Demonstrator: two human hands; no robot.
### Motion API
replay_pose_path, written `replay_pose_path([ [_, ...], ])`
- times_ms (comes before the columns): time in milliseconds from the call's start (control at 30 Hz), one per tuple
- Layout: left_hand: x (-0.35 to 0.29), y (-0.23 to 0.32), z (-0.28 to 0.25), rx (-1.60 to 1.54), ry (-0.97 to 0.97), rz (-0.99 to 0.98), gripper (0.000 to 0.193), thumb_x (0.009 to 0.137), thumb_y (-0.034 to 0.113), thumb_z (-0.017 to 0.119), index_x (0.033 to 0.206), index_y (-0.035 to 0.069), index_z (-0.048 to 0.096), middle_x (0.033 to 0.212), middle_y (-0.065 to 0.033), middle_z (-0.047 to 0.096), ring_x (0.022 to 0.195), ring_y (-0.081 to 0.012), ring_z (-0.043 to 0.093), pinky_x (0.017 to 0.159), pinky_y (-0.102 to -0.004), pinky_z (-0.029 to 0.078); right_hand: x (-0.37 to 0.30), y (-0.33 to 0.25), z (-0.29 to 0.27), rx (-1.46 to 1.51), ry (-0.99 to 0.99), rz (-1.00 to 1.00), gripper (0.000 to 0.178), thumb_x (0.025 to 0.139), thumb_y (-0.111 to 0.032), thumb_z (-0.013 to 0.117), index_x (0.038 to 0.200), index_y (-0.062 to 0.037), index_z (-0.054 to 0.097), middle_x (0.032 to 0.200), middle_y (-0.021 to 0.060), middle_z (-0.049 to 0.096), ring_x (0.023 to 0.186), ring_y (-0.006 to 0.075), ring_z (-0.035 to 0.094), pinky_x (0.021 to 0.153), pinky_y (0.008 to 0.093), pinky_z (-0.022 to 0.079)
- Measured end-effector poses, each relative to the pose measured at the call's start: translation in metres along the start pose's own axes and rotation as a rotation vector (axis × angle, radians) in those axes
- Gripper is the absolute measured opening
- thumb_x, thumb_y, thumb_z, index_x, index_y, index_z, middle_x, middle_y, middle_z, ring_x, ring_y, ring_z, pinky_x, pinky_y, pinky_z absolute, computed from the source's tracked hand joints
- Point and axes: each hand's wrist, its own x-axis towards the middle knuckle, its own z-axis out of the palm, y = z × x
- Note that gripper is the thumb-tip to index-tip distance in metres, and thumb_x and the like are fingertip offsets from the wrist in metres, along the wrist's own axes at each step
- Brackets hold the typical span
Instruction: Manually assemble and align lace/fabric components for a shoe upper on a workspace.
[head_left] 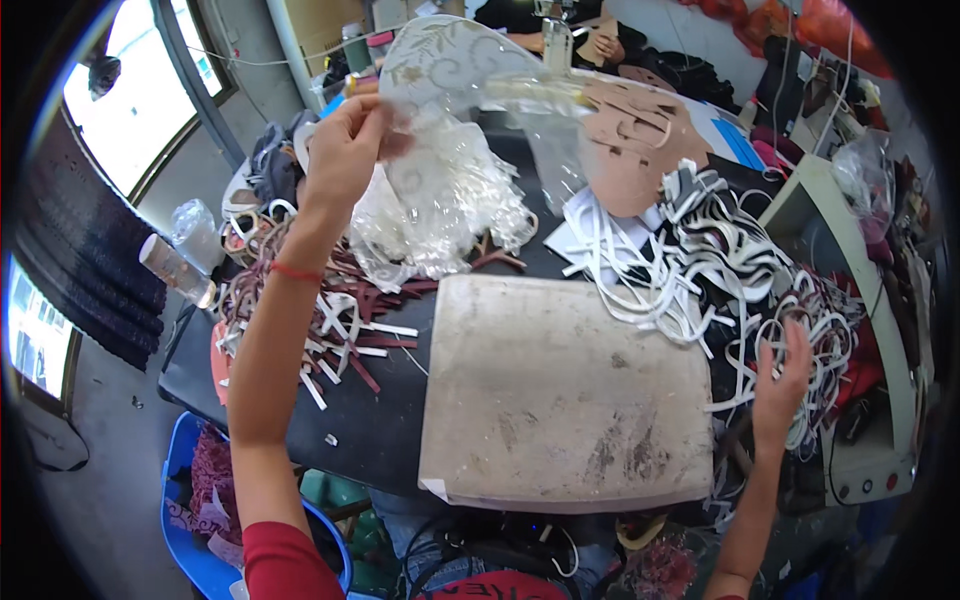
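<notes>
Working from the board: we are taking the stained beige board (570, 400), lying flat on the dark table (365, 430), as our reference.
Left hand: our left hand (348, 140) is hovering beyond the board's far left corner, beside the clear plastic (450, 190); thumb and fingertips are standing close, but blur is hiding whether they are pinching film, so we cannot tell.
Right hand: our right hand (785, 385) is hovering just right of the board, thumb and fingers spread apart, at the white and dark strips (720, 240); contact, we cannot tell.
Strips: the white and dark ones are sprawling along the board's right and far right; maroon and white strips (385, 299) are lying left of it.
Plastic: crumpling in a heap beyond the board's far left.
Done: strips are already lying as separate lengths, we are judging.
Left: both heaps are lying tangled, unsorted; we are seeing no tied bundle, so we are estimating an early or middle stage.
</notes>
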Motion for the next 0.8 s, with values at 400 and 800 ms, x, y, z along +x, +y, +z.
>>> replay_pose_path([
  [400, -0.182, -0.063, 0.044, 0.378, -0.406, -0.108, 0.034, 0.090, 0.003, 0.053, 0.123, 0.002, 0.054, 0.123, -0.0153, 0.058, 0.112, -0.0233, 0.058, 0.091, -0.0334, 0.048, -0.046, -0.117, 0.035, 0.564, -0.487, -0.259, 0.027, 0.079, -0.002, 0.067, 0.106, -0.0026, 0.065, 0.112, 0.0128, 0.062, 0.102, 0.0290, 0.059, 0.087, 0.0347, 0.047],
  [800, -0.218, -0.055, 0.063, 0.918, -0.952, 0.254, 0.069, 0.087, 0.046, 0.052, 0.141, 0.007, 0.035, 0.149, -0.0138, 0.027, 0.140, -0.0290, 0.022, 0.112, -0.0530, 0.005, -0.048, -0.078, 0.050, 0.598, -0.426, 0.062, 0.025, 0.080, 0.004, 0.062, 0.104, -0.0041, 0.065, 0.109, 0.0108, 0.064, 0.095, 0.0256, 0.061, 0.075, 0.0301, 0.051],
])
